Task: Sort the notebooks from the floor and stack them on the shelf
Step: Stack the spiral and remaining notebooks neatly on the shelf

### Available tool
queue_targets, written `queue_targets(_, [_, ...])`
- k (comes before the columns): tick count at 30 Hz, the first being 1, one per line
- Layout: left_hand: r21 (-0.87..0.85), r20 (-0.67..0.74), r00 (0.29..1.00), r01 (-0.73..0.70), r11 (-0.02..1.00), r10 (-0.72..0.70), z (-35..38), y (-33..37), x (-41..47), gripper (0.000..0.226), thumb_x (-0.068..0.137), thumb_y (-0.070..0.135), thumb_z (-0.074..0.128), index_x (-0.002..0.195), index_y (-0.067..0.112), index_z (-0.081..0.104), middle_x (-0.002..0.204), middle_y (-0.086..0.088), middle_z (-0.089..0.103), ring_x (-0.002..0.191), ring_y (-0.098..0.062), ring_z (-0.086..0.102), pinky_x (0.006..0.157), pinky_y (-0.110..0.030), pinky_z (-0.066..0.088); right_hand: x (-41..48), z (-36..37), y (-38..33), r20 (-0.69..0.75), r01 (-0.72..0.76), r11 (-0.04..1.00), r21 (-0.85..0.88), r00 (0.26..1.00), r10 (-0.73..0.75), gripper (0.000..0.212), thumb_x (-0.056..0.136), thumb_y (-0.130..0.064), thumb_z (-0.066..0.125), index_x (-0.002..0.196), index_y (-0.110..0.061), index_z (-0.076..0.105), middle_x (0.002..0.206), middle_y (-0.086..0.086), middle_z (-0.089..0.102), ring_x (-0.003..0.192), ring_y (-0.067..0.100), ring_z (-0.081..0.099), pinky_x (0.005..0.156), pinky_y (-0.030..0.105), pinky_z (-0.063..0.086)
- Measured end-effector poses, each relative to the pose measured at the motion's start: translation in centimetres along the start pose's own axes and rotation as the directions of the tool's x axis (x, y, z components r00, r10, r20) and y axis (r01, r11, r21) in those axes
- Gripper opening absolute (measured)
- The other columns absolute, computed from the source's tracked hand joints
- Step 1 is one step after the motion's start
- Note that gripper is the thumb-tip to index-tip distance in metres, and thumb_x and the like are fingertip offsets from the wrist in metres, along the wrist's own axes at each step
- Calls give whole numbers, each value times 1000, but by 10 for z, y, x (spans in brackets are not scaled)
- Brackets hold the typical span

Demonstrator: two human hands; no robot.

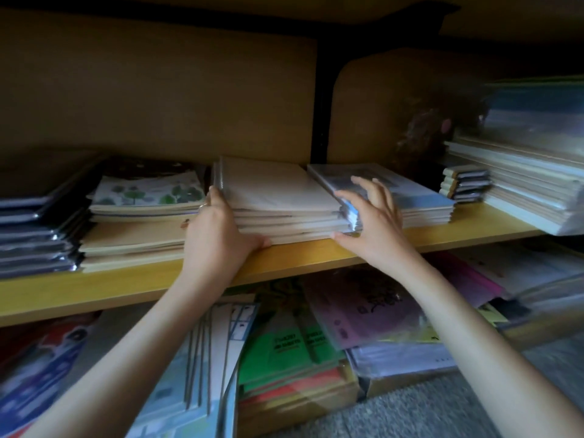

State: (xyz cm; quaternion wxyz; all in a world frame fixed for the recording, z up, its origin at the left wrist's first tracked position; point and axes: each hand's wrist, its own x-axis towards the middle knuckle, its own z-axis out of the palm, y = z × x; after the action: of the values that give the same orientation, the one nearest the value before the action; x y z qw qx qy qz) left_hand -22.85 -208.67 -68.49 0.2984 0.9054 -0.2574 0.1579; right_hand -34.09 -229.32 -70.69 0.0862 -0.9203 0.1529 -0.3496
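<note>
Squaring up seems to be the step in hand, judging from the single head view. The beige notebook stack (278, 197) lies flat near the front edge of the wooden shelf (94, 289), and both hands bracket its near corners.

The left hand (218, 229) cups the stack's near left corner. Its fingers (215, 194) lie fairly straight up the left side and its thumb runs along the bottom front edge, so it presses rather than clasps, probably to line up the covers. The right hand (376, 222) is spread and relaxed at the stack's right edge. Its thumb is at the lower front corner and its fingertips touch the blue-covered notebooks (420, 197), which lie against the stack on that side. It grasps nothing.

Left of the stack, touching or nearly so, sits a leaf-print notebook (148, 191) on its own pile, and beyond that is a dark plastic-wrapped pile (31, 241). Like covers sit together, which suits sorting.

Below the stack, under the shelf, green notebooks (284, 343) and a purple packet (363, 308) lie loosely overlapped near the carpeted floor (442, 406), so sorting looks unfinished.
</note>
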Motion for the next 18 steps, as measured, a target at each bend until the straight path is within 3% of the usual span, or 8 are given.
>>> queue_targets(2, [3,-24,999,-28,1000,28,2,1,-3,113,64,44,81,148,3,17,137,-19,49,117,-35,52,92,-38,44,1,0,2,29,22,1000,-5,999,-22,61,77,-40,71,132,-30,49,151,-8,23,142,16,4,113,40,7])
queue_targets(6, [17,-82,994,-67,998,69,1,-2,-3,89,65,43,80,134,7,38,120,-14,60,105,-34,58,82,-38,45,0,5,2,-15,13,999,49,1000,-12,59,75,-39,73,129,-26,53,148,-6,32,142,17,11,113,38,10])
queue_targets(10, [9,-115,986,-120,993,120,5,-2,-5,71,67,43,79,123,14,47,114,-8,64,96,-30,61,78,-37,49,5,2,3,-61,33,999,-21,998,-35,53,68,-41,77,115,-22,60,146,-5,37,141,20,16,113,41,16])
queue_targets(13, [67,-121,980,-153,986,160,7,-2,-3,69,72,42,76,127,16,45,116,-7,63,95,-29,62,66,-29,41,5,5,0,-94,32,998,-57,995,-38,51,66,-43,78,108,-21,60,145,-4,39,140,21,19,110,41,18])
queue_targets(16, [107,-120,981,-142,984,155,5,-2,0,81,74,42,74,139,13,36,126,-8,58,102,-31,60,72,-33,45,6,8,-2,-124,22,992,-121,992,-37,49,65,-44,78,106,-22,61,145,-5,40,140,21,20,108,39,17])
queue_targets(18, [113,-123,977,-159,981,172,7,-3,1,80,73,42,75,137,13,38,125,-8,58,100,-31,60,73,-34,46,8,8,-3,-135,5,990,-144,991,-24,49,64,-46,78,104,-24,61,144,-5,41,139,21,21,107,39,16])
